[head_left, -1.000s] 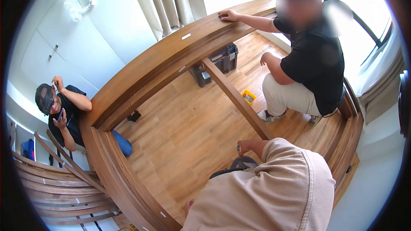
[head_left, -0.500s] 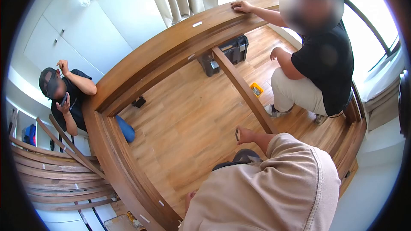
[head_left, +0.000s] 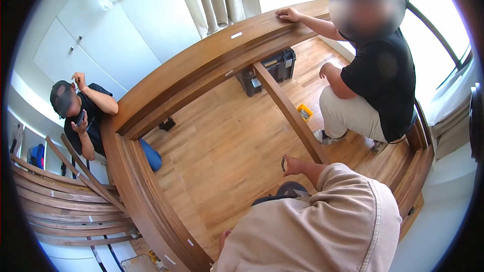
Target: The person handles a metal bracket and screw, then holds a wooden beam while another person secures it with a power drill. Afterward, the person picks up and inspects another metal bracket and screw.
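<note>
My right hand [head_left: 292,165] is closed on a small dark curved object [head_left: 283,163], too small to name for sure. It hangs over the wooden floor, close to the near end of a wooden crossbar [head_left: 285,106]. Only a sliver of my left hand [head_left: 224,236] shows past my beige shirt, beside the left rail of a large brown wooden bed frame [head_left: 146,206]; its fingers are hidden. The frame surrounds the floor in front of me.
A crouching person [head_left: 378,85] at right rests one hand on the far rail. Another person [head_left: 88,113] at left holds a phone [head_left: 80,118]. A black toolbox [head_left: 267,73], a yellow tray [head_left: 304,112] and stacked wooden slats [head_left: 70,204] are nearby.
The whole view has shifted slightly, with things sitting a little lower and to the right. My right hand keeps its hold on the dark object.
</note>
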A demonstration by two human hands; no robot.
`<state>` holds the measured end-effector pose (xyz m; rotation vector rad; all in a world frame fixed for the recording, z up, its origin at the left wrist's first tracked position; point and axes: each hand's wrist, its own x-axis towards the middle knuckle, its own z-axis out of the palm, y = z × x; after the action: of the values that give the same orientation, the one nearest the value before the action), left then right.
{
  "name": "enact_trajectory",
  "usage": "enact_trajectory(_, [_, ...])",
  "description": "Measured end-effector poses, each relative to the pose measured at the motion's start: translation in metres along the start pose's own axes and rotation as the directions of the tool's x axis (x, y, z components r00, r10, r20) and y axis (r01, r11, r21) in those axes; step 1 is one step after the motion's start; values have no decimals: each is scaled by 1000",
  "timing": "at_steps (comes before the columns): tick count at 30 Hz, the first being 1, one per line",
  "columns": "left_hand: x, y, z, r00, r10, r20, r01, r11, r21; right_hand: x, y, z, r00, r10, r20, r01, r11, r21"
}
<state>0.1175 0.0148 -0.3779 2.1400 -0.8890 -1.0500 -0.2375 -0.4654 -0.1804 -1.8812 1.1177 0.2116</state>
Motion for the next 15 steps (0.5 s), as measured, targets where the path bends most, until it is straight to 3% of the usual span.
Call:
enact_trajectory(2, [-4, -2, -4, 998, -63, 3, 63, 997, 39, 11, 13, 8, 1000, -2, -14, 2, 1000, -20])
enact_trajectory(6, [-1, 78, -11, 984, -178, -2, 177, 979, 102, 10, 10, 7, 998, -33, -55, 31, 999, -27])
enact_trajectory(9, [-8, 104, -19, 981, -192, 11, 192, 981, -18, 12, 0, 6, 998, -43, -55, 43, 999, -12])
enact_trajectory(12, [-6, 117, -18, 989, -147, -10, 147, 988, 38, 22, -10, 11, 998, -54, -12, 54, 995, 80])
enact_trajectory(14, [6, 113, -15, 990, -136, 19, 136, 990, 25, 35, -10, 24, 972, -226, -65, 232, 966, 116])
enact_trajectory(15, [10, 112, -16, 992, -121, 45, 121, 993, 15, 37, -17, 27, 974, -219, -62, 225, 966, 126])
